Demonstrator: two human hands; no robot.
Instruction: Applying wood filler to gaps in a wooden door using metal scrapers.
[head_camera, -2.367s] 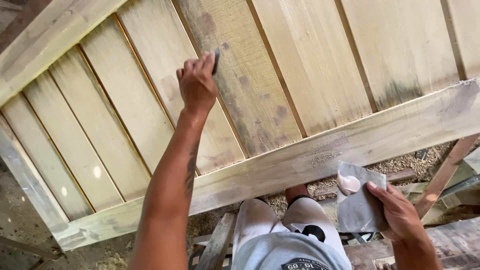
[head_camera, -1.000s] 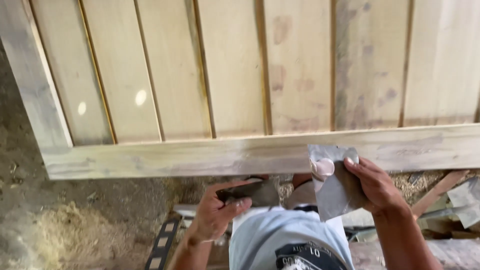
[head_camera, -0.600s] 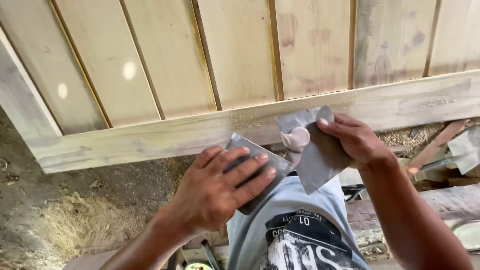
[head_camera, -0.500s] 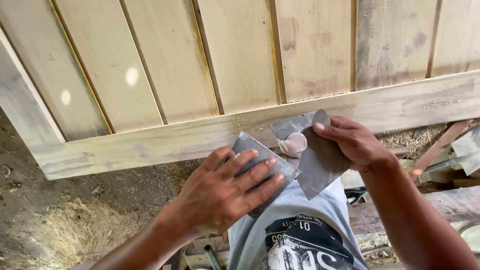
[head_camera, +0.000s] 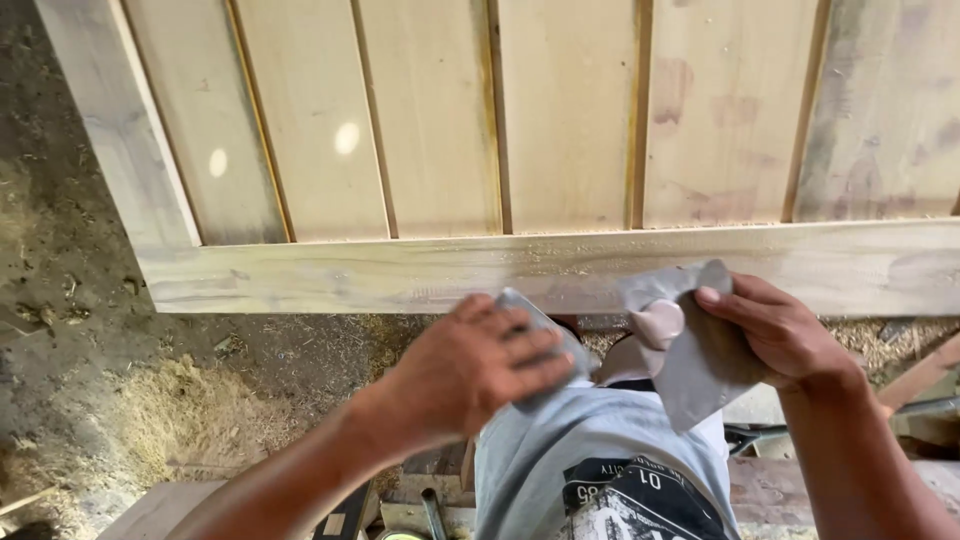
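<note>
- The left hand is the nearer grip: its fingers are curled tightly over a flat grey metal scraper blade, holding it just below the edge of the woodwork, apart from the wood.
- The right hand pinches a bent grey metal sheet between thumb and fingers; a blob of pale pink filler paste sits near the sheet's upper left corner.
- The scraper's tip lies just beside the paste, but whether the two touch cannot be told; the left hand is slightly blurred.
- Both tools hover over the person's grey shirt, just in front of the pale wooden bottom rail of a panelled wooden door lying flat.
- Pinkish filled patches show on the boards towards the right, and fine sawdust lies along the rail's inner edge.
- Below the door is a dirt floor with heaps of sawdust.
- Risks, as a judgement: the sheet is held by one edge only, so a firm push from the scraper could tip it and drop paste onto the shirt; loose sawdust on the rail could mix into fresh filler.
</note>
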